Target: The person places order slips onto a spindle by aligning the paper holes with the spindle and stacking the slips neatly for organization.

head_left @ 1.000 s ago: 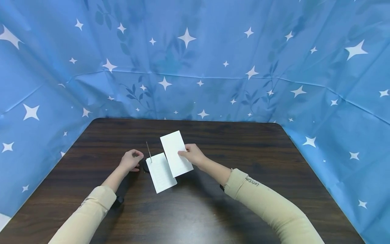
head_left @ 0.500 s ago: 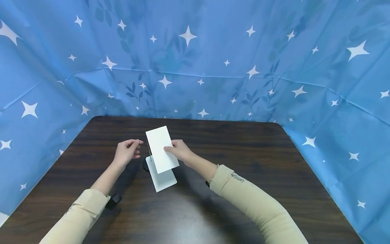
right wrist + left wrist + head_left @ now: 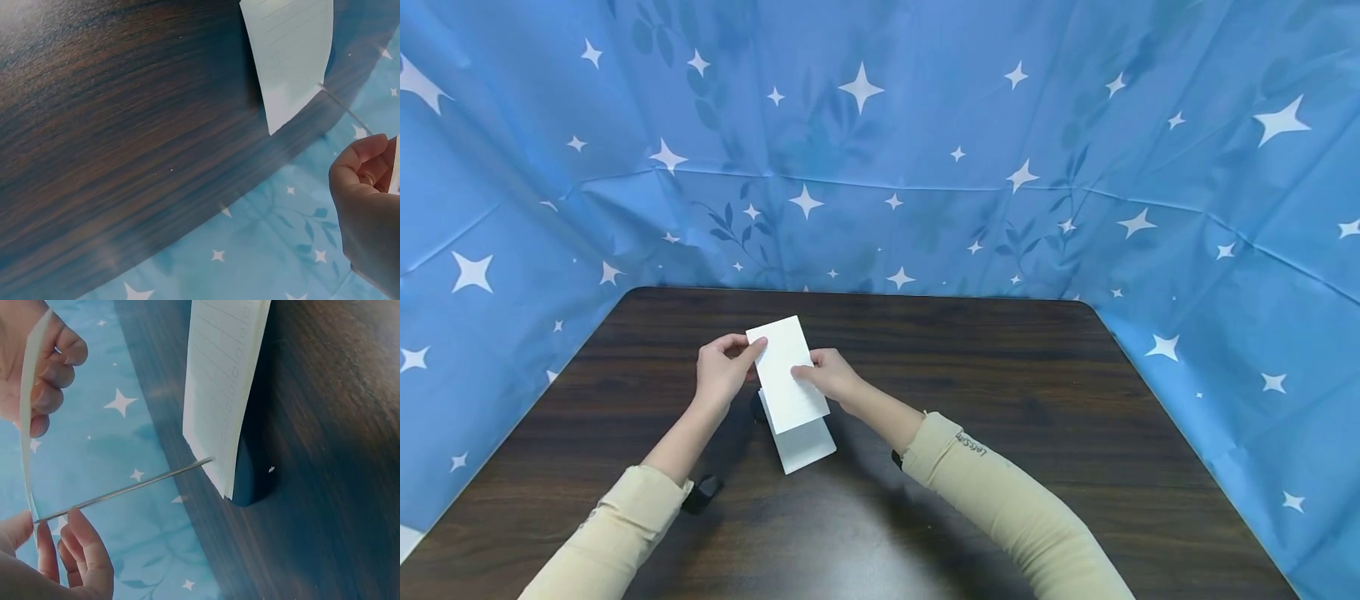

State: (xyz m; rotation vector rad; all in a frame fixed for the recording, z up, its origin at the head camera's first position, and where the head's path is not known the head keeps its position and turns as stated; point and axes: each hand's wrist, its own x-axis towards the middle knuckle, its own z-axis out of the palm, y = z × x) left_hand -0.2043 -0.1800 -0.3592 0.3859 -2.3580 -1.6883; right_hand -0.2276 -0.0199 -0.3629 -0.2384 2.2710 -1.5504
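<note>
My right hand [image 3: 831,375] pinches a white sheaf of paper [image 3: 787,379] by its right edge, thumb on top. At its upper left corner my left hand [image 3: 721,371] pinches the sheaf between thumb and fingers. A thin metal spike [image 3: 125,490] runs up to that corner, its tip at the left fingers [image 3: 90,544]. Lower on the spike sits a lined paper stack [image 3: 219,381], pierced near one corner. Beneath this stack shows the dark round base [image 3: 250,481] of the spike. Seen from the right wrist, the lower stack [image 3: 294,62] lies beyond the right hand [image 3: 369,200].
A dark wood-grain table [image 3: 1037,433] carries the spike holder. Behind it hangs a blue curtain with white stars [image 3: 880,167]. A black wrist device [image 3: 702,494] sits at the left cuff.
My right hand has carried the sheaf left until it overlaps the lower stack and the spike. My left hand, earlier apart from the paper, now pinches its upper left corner.
</note>
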